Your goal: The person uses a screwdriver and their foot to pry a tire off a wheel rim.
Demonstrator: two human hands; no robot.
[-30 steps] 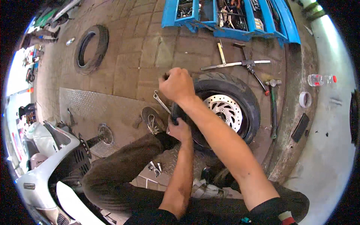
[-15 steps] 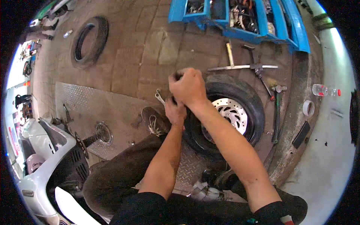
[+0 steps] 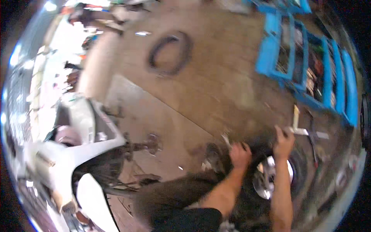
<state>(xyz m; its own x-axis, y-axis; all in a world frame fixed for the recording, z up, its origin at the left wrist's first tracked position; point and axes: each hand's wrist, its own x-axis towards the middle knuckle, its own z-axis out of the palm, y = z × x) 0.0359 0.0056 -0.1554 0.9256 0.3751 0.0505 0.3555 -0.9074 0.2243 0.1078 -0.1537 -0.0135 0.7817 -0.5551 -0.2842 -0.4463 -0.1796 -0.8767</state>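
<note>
Now, your right hand (image 3: pixel 284 144) is loosely spread over the wheel (image 3: pixel 263 181), which lies beneath your right forearm (image 3: pixel 281 193); your left hand (image 3: pixel 240 155) curls inward — whether around anything, I cannot tell. A careless leftward sweep could knock the blurred metal tool (image 3: pixel 226 139) beside it.

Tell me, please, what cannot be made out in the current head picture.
Head view: left hand; motion blur hides whether its fingers grip anything.
Head view: round silver metal disc; the bare right forearm covers part.
Head view: open blue metal toolbox; blur obscures its contents, the top edge cuts it off.
</note>
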